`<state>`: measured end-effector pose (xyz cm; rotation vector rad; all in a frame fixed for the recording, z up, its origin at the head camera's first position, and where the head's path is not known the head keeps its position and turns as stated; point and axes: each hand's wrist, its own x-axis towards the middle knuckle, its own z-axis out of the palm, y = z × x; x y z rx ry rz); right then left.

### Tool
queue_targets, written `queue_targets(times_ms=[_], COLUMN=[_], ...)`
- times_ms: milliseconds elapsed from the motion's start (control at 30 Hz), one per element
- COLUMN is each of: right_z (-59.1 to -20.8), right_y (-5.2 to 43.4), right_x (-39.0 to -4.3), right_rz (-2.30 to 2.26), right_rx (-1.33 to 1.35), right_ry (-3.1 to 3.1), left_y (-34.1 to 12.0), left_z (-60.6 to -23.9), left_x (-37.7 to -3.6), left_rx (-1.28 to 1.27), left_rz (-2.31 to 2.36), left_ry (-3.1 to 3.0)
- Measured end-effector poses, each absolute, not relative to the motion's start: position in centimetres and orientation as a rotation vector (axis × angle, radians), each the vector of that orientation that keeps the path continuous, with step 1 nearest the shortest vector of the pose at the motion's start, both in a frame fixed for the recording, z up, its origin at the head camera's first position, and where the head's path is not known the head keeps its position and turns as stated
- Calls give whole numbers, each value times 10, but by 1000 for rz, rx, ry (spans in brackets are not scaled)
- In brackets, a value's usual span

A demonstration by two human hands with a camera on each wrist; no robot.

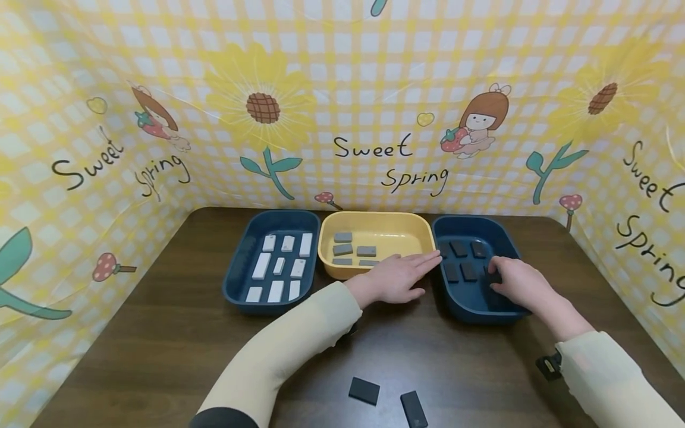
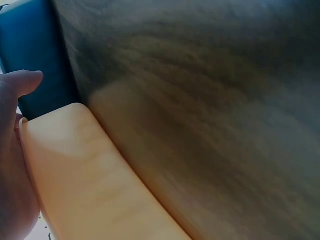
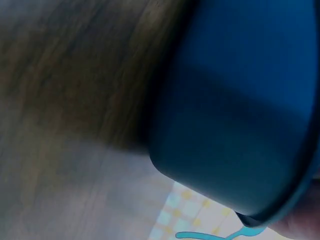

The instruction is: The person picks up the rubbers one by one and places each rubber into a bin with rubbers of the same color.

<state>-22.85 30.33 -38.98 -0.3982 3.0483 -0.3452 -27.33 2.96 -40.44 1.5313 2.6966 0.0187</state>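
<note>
My right hand (image 1: 520,280) reaches over the right edge of the right blue bin (image 1: 455,303), its fingers curled and pinching a small black block (image 1: 493,274) that they partly hide. Several flat black blocks (image 1: 468,271) lie in rows on that bin's floor. My left hand (image 1: 395,279) lies with straight fingers across the front right corner of the yellow bin (image 1: 334,271), fingertips at the right blue bin's left rim. In the left wrist view, the left thumb (image 2: 27,82) is by the blue bin's wall. The right wrist view mostly shows the blue bin's outer wall (image 3: 230,120).
A left blue bin (image 1: 235,291) holds several white blocks (image 1: 261,266) in rows. Grey blocks (image 1: 366,251) lie inside the yellow bin. Two black blocks, one (image 1: 364,390) left of the other (image 1: 414,409), lie on the brown table (image 1: 160,333). A yellow checked cloth (image 1: 353,107) hangs behind.
</note>
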Motion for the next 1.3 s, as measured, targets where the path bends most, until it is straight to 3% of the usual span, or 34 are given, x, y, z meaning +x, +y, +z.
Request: queue_targets(times_ms=[833,1300], right_z=[-403,-382], right_y=[301,278], right_x=[-240,-193], right_rz=[-276,-361], right_rx=[-402,-679], right_ry=[3073,3326], left_y=[32,30], left_z=[-407,-405], left_x=[-273,-270], left_rx=[1558,1505], left_rz=[-28,-13], left_ry=[2714,2719])
